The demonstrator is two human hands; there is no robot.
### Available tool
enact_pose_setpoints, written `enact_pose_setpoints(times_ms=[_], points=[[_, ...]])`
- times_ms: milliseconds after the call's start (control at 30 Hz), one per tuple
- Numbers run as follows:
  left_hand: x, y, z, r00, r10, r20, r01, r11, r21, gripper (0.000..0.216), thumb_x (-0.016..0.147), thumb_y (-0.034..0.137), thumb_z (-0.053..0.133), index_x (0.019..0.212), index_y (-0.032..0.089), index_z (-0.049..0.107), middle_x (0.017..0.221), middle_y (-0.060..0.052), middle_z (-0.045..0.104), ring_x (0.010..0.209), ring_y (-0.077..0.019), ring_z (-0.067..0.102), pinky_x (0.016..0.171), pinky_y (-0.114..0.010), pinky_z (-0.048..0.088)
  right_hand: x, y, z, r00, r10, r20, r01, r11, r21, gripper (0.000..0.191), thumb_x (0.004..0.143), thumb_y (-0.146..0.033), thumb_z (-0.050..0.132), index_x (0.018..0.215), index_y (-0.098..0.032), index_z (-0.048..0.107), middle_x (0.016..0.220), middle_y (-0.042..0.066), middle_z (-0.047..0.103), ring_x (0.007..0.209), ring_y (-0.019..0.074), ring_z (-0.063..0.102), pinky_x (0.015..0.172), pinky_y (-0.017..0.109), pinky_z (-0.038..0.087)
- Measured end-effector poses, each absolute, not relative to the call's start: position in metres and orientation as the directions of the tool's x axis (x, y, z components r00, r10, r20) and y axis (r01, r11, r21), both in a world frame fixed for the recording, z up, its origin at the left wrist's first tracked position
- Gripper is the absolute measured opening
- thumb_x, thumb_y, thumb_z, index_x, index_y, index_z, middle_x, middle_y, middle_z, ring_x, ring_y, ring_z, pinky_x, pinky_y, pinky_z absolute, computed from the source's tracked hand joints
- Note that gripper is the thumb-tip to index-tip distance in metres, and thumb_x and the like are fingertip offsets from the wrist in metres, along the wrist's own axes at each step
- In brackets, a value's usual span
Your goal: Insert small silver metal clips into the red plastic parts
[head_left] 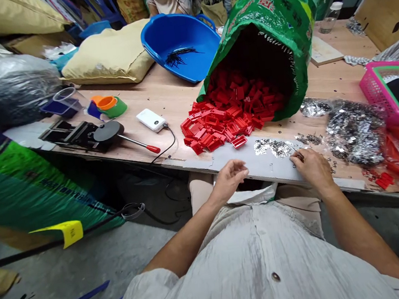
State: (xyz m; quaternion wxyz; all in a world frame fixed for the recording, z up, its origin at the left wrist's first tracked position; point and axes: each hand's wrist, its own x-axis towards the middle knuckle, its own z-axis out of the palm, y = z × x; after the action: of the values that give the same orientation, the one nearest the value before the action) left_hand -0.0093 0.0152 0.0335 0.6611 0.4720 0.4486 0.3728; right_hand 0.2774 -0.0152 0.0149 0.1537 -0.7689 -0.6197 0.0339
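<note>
My left hand (230, 178) hovers at the front edge of the table, its fingers loosely curled with a gap to the thumb; nothing shows in it. Over the grey work sheet (237, 160), my right hand (311, 164) pinches thumb and fingers together beside a scatter of small shiny metal pieces (274, 147). Whatever is between those fingertips is too small to make out. Beyond both hands, a heap of small red plastic housings (214, 126) spills from the mouth of a green woven sack (302, 37) lying on its side.
A hand press (107, 131) with a red-tipped lever and a white power bank (151, 120) are at left. Behind stands a blue basin (190, 66) with dark thin strips. Right are a bag of metal pieces (356, 131) and a pink basket (372, 84).
</note>
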Motion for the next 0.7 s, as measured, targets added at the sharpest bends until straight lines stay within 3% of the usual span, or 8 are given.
enact_pose_setpoints(times_ms=[67,133,233,333,533,700], points=[[-0.006,0.038,0.036,0.141,0.990,-0.032,0.091,0.019,0.996,0.031,0.072,0.021,0.077,0.102,0.023,0.069,0.103,-0.006,0.064,0.088,-0.0187,0.059,0.086,-0.030,0.047,0.278,-0.015,0.015,0.221,0.964,0.147,0.945,-0.174,-0.276,0.024,0.089,-0.038,0.051,0.083,-0.022,0.067,0.084,0.008,0.067,0.074,0.0229,0.057,0.065,0.034,0.038],[-0.003,0.058,0.033,0.075,0.991,0.107,0.243,-0.122,0.962,0.041,0.069,0.015,0.078,0.108,0.025,0.069,0.112,-0.007,0.061,0.100,-0.0228,0.057,0.100,-0.035,0.040,0.280,-0.017,0.015,0.212,0.963,0.169,0.946,-0.158,-0.284,0.025,0.090,-0.039,0.050,0.083,-0.022,0.067,0.085,0.008,0.067,0.075,0.0231,0.058,0.064,0.034,0.038],[0.002,0.080,0.023,0.084,0.983,0.164,0.377,-0.183,0.908,0.049,0.065,0.013,0.081,0.111,0.023,0.069,0.115,-0.009,0.058,0.112,-0.0290,0.051,0.108,-0.039,0.032,0.286,-0.020,0.016,0.198,0.957,0.210,0.941,-0.125,-0.314,0.026,0.091,-0.041,0.050,0.086,-0.023,0.068,0.090,0.007,0.069,0.078,0.0240,0.060,0.066,0.035,0.039],[0.007,0.090,0.014,0.090,0.982,0.167,0.428,-0.189,0.884,0.043,0.066,0.016,0.081,0.107,0.021,0.070,0.111,-0.010,0.058,0.111,-0.0307,0.049,0.108,-0.040,0.031,0.290,-0.023,0.015,0.156,0.958,0.242,0.924,-0.056,-0.377,0.029,0.091,-0.044,0.050,0.089,-0.023,0.070,0.093,0.008,0.070,0.082,0.0249,0.062,0.070,0.036,0.043],[0.010,0.081,0.019,0.063,0.983,0.173,0.309,-0.184,0.933,0.027,0.067,0.018,0.082,0.091,0.023,0.072,0.104,-0.009,0.063,0.110,-0.0289,0.051,0.107,-0.037,0.032,0.277,-0.026,0.009,-0.039,0.980,0.196,0.852,0.135,-0.506,0.028,0.093,-0.043,0.051,0.094,-0.025,0.072,0.097,0.006,0.071,0.086,0.0231,0.065,0.079,0.037,0.049],[0.008,0.058,0.030,0.147,0.989,-0.013,0.018,0.011,1.000,0.027,0.069,0.022,0.081,0.094,0.021,0.070,0.091,-0.004,0.068,0.087,-0.0193,0.060,0.087,-0.030,0.042,0.275,-0.027,0.013,0.004,0.980,0.198,0.879,0.091,-0.469,0.027,0.094,-0.039,0.051,0.101,-0.024,0.072,0.102,0.006,0.072,0.090,0.0233,0.066,0.081,0.037,0.049]])
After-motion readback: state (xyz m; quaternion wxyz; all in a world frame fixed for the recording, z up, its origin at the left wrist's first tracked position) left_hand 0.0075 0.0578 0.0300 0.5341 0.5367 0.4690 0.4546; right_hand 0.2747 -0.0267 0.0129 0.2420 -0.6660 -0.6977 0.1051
